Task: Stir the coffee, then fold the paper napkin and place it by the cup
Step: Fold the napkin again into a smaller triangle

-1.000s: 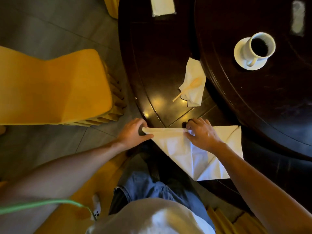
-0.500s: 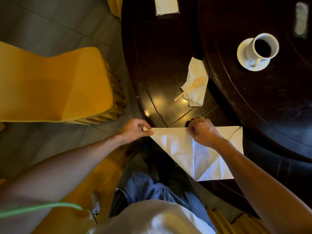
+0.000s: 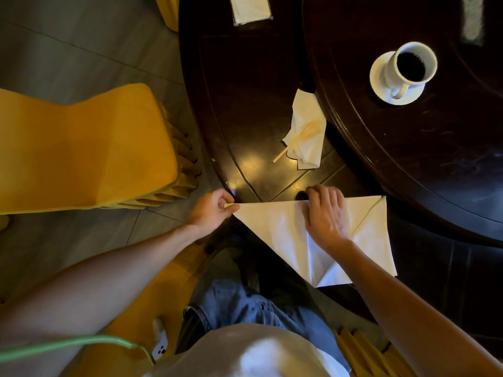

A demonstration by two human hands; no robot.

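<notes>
A white paper napkin (image 3: 275, 229), folded into a triangle, lies on the near edge of the dark table (image 3: 245, 104), its left tip past the edge. My left hand (image 3: 211, 210) pinches that left tip. My right hand (image 3: 325, 213) presses on the napkin's top fold with its fingers bent over the fold line. A white cup of black coffee (image 3: 408, 66) stands on a white saucer (image 3: 379, 77) at the far right. A wooden stirrer (image 3: 295, 144) lies on a crumpled napkin (image 3: 306, 115) between.
A raised round turntable (image 3: 408, 159) carries the cup and saucer. A yellow-covered chair (image 3: 81, 151) stands to the left of the table. A packet of napkins (image 3: 250, 8) lies at the table's far edge. My knees sit under the near edge.
My right hand has slid along the top fold to the right and pressed down. My left hand keeps the left tip pinched.
</notes>
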